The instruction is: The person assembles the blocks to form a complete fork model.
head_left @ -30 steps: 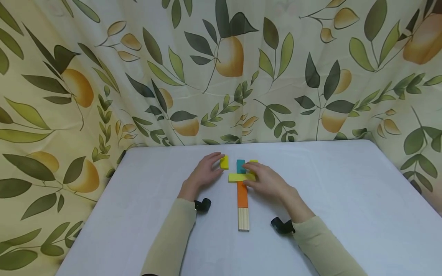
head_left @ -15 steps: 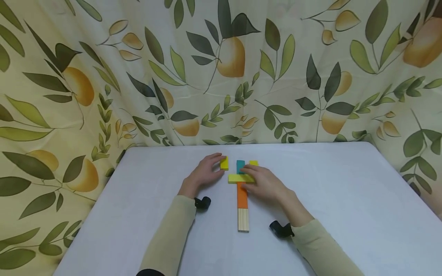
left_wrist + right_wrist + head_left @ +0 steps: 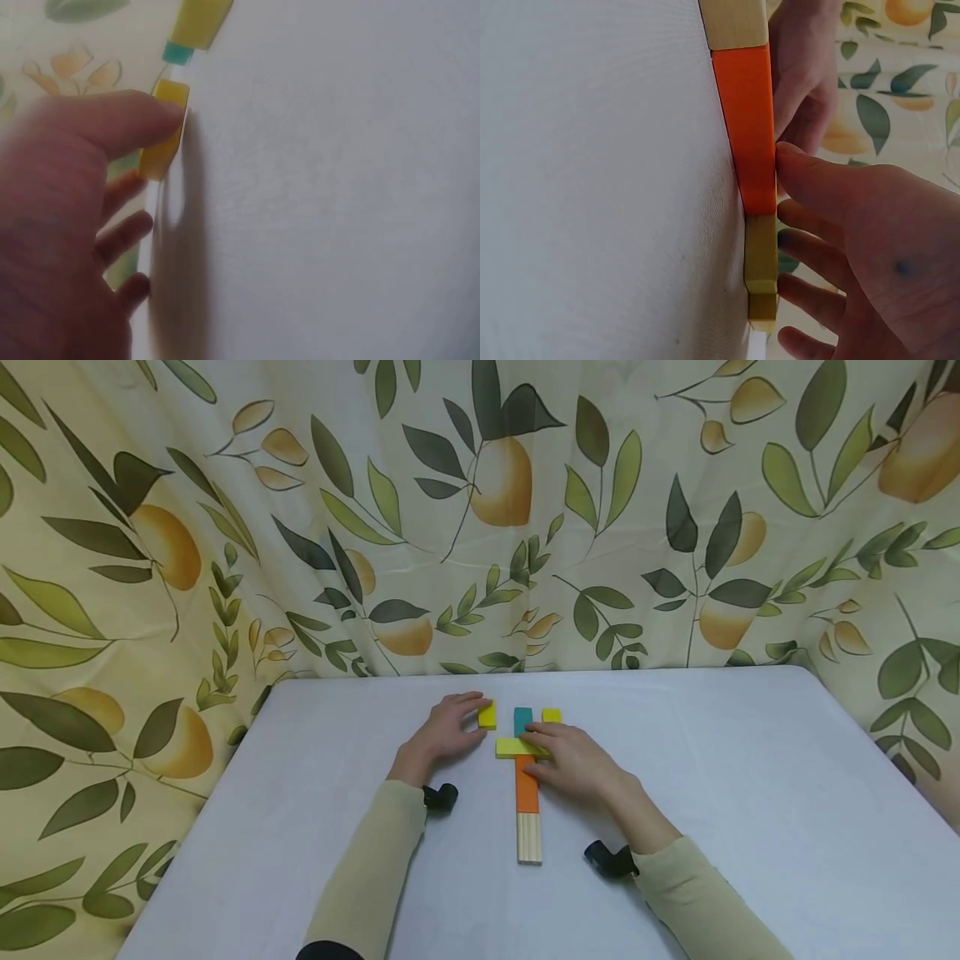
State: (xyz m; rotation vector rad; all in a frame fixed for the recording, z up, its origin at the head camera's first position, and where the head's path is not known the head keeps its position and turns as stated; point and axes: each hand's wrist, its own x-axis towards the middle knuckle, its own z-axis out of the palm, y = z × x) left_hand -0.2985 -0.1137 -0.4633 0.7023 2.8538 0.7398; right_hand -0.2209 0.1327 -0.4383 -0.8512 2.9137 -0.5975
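My left hand (image 3: 442,737) pinches a small yellow block (image 3: 487,716) between thumb and fingers, left of a column of blocks. In the left wrist view its thumb lies on that yellow block (image 3: 166,127). My right hand (image 3: 581,764) rests its fingertips on the column, with fingers relaxed. Its thumb touches the orange block (image 3: 527,789), and its other fingers lie over the yellow crosswise block (image 3: 512,747), hiding its right end. Above that block stands a teal block (image 3: 522,720). A second small yellow block (image 3: 551,716) lies to the right, apart from the hand.
A plain wooden block (image 3: 528,839) forms the near end of the column. All lie on a white-covered table (image 3: 262,827). A curtain with fruit and leaves (image 3: 480,568) hangs behind the far edge. Black wrist cameras (image 3: 611,860) sit on both sleeves.
My right hand has drawn slightly nearer, off the right-hand small yellow block, which now shows more fully. The left hand keeps its place on its yellow block.
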